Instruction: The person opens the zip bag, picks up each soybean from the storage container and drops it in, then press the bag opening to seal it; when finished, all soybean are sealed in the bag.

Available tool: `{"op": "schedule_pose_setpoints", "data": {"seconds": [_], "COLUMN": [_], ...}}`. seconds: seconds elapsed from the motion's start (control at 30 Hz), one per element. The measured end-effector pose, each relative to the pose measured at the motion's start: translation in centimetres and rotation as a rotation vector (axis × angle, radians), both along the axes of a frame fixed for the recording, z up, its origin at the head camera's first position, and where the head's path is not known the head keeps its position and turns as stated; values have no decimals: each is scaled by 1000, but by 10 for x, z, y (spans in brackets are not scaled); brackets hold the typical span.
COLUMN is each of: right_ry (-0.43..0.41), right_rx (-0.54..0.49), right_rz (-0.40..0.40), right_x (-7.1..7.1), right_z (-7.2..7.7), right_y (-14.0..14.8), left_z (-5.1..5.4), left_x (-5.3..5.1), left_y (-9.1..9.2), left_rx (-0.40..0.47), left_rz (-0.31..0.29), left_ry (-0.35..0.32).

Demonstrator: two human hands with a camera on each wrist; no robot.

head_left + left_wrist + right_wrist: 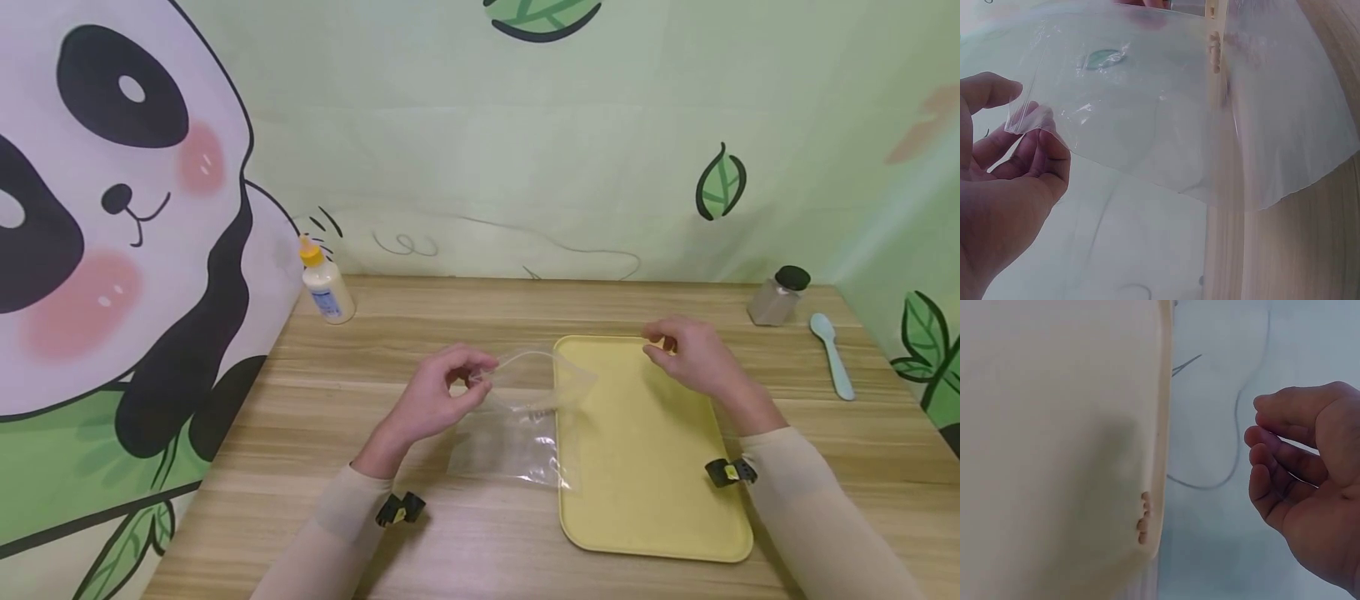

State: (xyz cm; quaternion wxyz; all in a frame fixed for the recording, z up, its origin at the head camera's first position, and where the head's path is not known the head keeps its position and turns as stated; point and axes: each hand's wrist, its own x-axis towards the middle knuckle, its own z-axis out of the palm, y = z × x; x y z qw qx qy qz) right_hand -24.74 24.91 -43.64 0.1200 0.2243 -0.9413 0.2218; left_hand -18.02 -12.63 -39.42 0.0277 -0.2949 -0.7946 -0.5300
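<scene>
A clear plastic bag (504,446) hangs from my left hand (437,393), which pinches its upper left edge; its mouth gapes, and its right part lies in front of the yellow tray (648,475). In the left wrist view the film (1141,112) spreads out from the thumb and fingers of that hand (1019,165). Over the tray's upper right part, my right hand (693,357) is held with loosely bent fingers and nothing in them. The right wrist view shows a gap between this hand (1310,462) and the tray's rim (1163,425).
A bottle with a yellow cap (327,293) stands at the back left. At the back right are a clear jar with a black lid (778,298) and a pale blue spoon (832,357). Small brown bits (1144,519) show near the tray's rim. A printed wall (450,167) rises behind the table.
</scene>
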Motion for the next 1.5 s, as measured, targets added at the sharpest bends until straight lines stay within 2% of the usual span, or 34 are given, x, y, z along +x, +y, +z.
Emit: {"op": "schedule_pose_setpoints", "data": {"seconds": [0.23,0.47,0.67,0.77,0.97,1.03,1.27,1.5], "right_ry": [-90,-132,-170,-193,-242,-251,-255,-299], "right_rx": [31,49,69,93,133,140,172,199], "right_rz": [-33,-56,-62,-65,-88,-91,-88,-86], "right_x": [-1,-6,-13,-15,-17,-18,-24,-27], "right_z": [-8,-15,-17,-17,-16,-16,-17,-17], "right_y": [11,17,23,26,31,32,38,43], "left_z": [0,0,1,-3,-24,-28,-29,-29], "left_x": [0,1,0,-3,-15,-16,-18,-17], "left_y": [0,-1,0,0,-2,-3,-5,-6], "left_rx": [6,1,14,6,0,6,20,22], "left_rz": [-5,12,-10,-10,-3,-3,-11,-22], "left_ry": [-3,-15,18,13,-11,-11,6,15]}}
